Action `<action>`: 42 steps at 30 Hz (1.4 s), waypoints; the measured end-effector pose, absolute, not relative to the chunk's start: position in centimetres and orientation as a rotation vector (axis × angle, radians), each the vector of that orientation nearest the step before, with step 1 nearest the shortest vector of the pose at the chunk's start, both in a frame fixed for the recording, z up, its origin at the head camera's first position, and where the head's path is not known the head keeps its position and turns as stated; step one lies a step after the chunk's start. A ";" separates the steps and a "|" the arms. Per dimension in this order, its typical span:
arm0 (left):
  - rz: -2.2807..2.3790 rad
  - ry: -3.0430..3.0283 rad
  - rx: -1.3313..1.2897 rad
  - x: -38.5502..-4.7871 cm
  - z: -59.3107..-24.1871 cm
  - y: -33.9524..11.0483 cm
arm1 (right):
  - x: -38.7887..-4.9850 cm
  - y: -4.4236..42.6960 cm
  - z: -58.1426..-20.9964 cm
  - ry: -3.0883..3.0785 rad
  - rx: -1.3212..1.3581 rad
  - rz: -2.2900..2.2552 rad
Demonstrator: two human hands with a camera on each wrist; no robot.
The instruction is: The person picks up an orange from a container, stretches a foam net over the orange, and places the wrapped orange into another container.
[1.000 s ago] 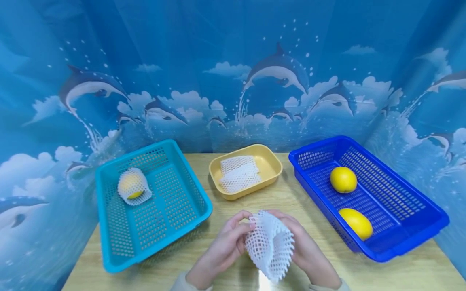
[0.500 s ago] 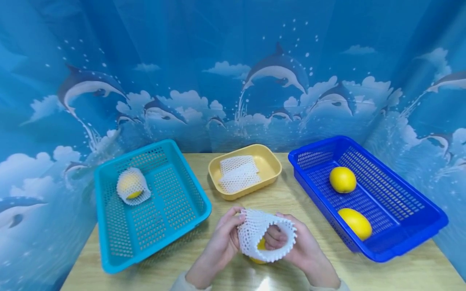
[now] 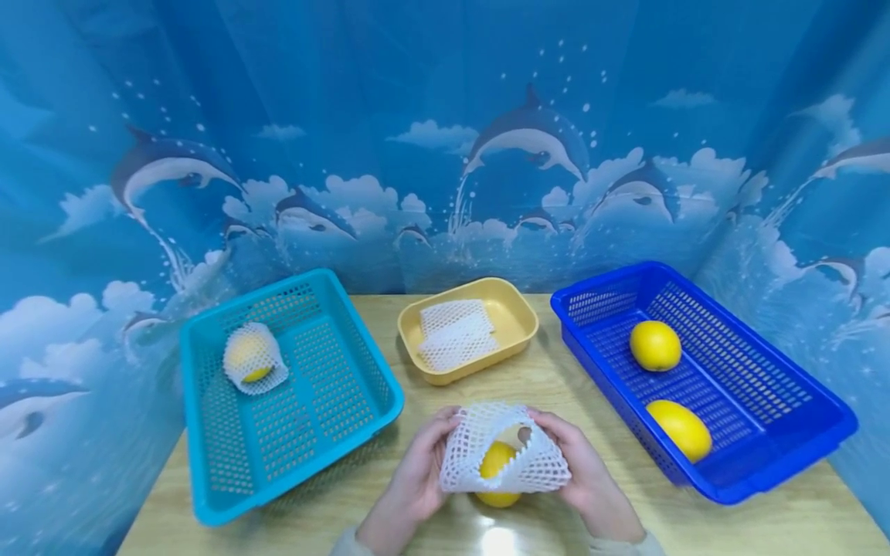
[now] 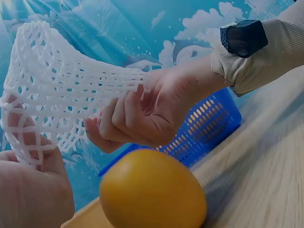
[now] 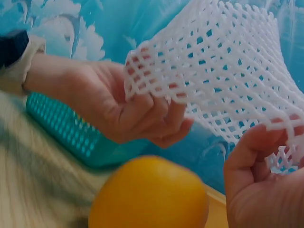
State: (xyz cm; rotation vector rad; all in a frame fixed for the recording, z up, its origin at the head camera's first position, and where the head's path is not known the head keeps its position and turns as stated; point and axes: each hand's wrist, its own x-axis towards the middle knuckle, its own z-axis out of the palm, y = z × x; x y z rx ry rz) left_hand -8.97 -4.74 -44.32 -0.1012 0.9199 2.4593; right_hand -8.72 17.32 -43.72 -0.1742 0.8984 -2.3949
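Observation:
Both hands hold a white foam fruit net (image 3: 466,455), stretched sideways between them with its mouth spread wide. My left hand (image 3: 420,471) grips its left side, and my right hand (image 3: 580,471) pinches its right side. Through and under the net in the head view shows a smooth yellow fruit (image 3: 497,498). In the left wrist view the fruit (image 4: 152,190) sits on the table, below the net and apart from both hands. The right wrist view has the net (image 5: 213,66) above the fruit (image 5: 149,194), with fingers curled at both edges.
At left, a teal basket (image 3: 295,479) contains a yellow fruit in a foam net (image 3: 253,359). A yellow tray (image 3: 514,328) with several flat foam nets (image 3: 459,336) stands at the back. On the right, a blue basket (image 3: 758,371) bears two yellow fruits (image 3: 656,345).
The net has gone from bunched and tilted to pulled wide, its mouth opened out. My right fingers have come out of the mouth to the right edge. The fruit beneath has come into view.

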 end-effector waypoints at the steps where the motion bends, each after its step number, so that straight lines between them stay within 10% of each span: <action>1: 2.468 0.926 -0.108 -9.0 -44.6 -4.7 | -8.8 17.4 -43.9 0.913 -0.173 -2.393; 42: 2.159 1.855 -0.038 -8.9 -52.1 -3.7 | -9.8 15.1 -50.3 2.052 0.293 -2.132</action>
